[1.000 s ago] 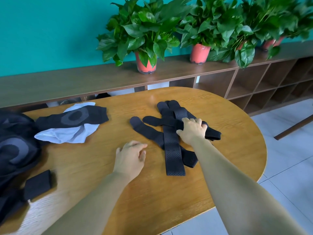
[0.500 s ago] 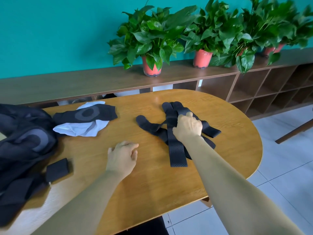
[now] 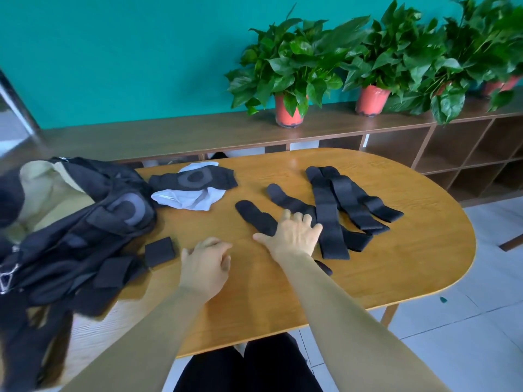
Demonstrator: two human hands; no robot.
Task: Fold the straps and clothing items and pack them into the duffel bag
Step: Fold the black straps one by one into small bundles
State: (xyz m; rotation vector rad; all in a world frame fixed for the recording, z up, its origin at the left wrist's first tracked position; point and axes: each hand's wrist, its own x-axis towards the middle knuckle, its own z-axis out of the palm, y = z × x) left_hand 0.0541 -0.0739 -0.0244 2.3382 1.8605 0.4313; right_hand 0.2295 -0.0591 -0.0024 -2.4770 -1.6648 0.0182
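Several black straps [image 3: 328, 210] lie crossed on the wooden table [image 3: 410, 267]. My right hand [image 3: 293, 234] lies flat with spread fingers on the near ends of two straps, just left of the pile's middle. My left hand [image 3: 205, 267] rests loosely curled on the bare table, holding nothing. A black garment with a grey ring print [image 3: 195, 178] lies over a white cloth [image 3: 188, 198] farther back. The black duffel bag [image 3: 70, 227] with a pale lining slumps open at the left, a small black pad [image 3: 160, 251] beside it.
Behind the table a long low wooden shelf [image 3: 311, 128] carries potted plants [image 3: 291, 69] against a teal wall. The table's rounded right end meets a tiled floor [image 3: 467, 335]. My dark-clad legs [image 3: 249, 366] show under the near edge.
My right hand has let go of the bunched straps and moved left and nearer, now flat on the strap ends. The view has swung left, showing more of the duffel bag.
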